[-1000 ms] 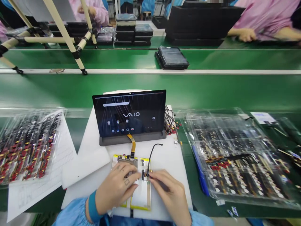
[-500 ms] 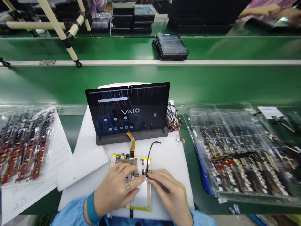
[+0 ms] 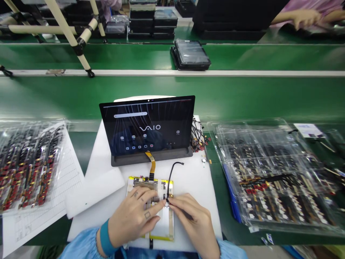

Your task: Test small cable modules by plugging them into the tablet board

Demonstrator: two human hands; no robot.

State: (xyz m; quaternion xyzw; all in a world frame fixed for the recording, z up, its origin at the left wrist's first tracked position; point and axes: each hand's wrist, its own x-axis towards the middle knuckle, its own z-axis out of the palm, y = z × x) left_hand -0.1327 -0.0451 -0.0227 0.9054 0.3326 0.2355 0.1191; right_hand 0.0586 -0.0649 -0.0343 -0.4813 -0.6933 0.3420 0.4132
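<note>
cable [image 3: 169, 179] points away, bending right

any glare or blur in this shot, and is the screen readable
Head view: pale glare on the clear tray at right, softer sheen on the green bench; head view: VAIO reads clearly on the screen, icon captions are too small; head view: co-worker's hand at top right looks blurred; head view: black cable is plain, its end by the right hand isn't.
</note>
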